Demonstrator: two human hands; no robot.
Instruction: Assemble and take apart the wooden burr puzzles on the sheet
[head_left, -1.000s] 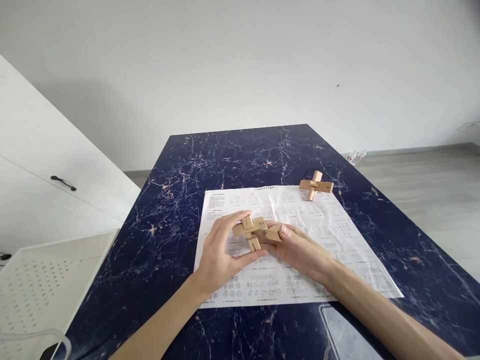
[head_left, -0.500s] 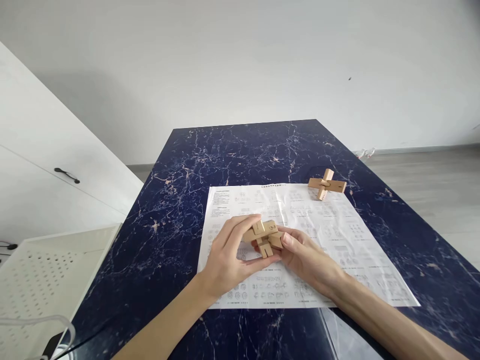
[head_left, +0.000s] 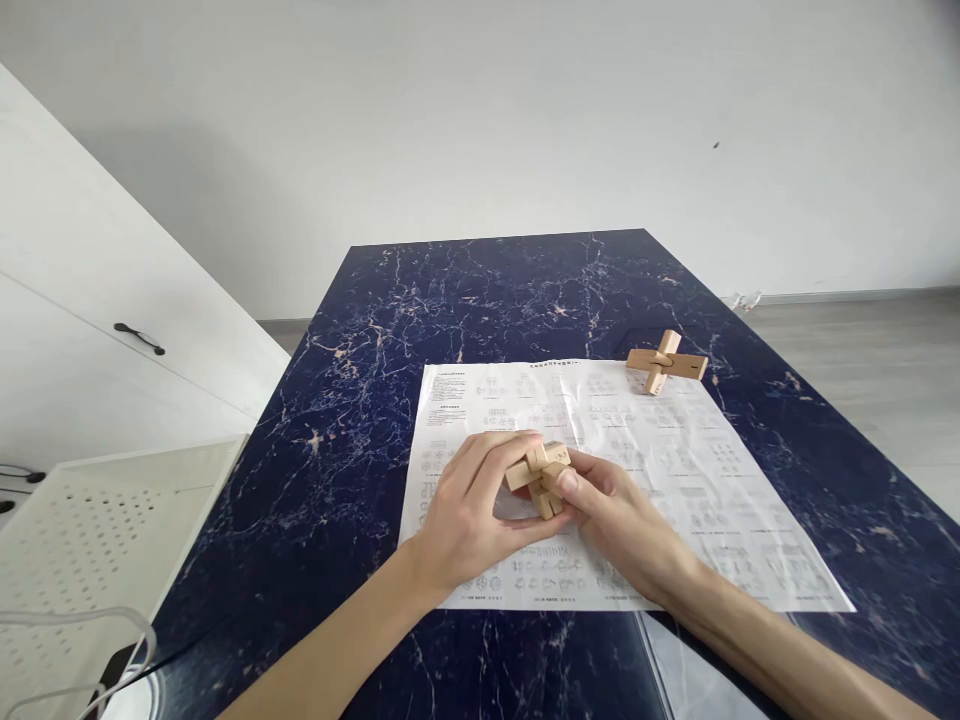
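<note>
Both my hands close on a small wooden interlocking puzzle (head_left: 538, 470), held just above a printed instruction sheet (head_left: 675, 480). My left hand (head_left: 469, 515) wraps its fingers over the puzzle's left side, thumb underneath. My right hand (head_left: 619, 520) presses its thumb and fingers against the right side. A second wooden cross-shaped puzzle (head_left: 666, 363) lies untouched at the sheet's far right corner.
The sheet lies on a dark blue marbled table (head_left: 360, 360). A white perforated tray (head_left: 82, 540) and a white cable sit at the lower left. A white cabinet with a black handle (head_left: 139, 338) stands to the left. A grey floor lies right of the table.
My right hand has pushed its wooden piece in against the pieces in my left hand, so the puzzle is now more compact. The view has shifted slightly left.
</note>
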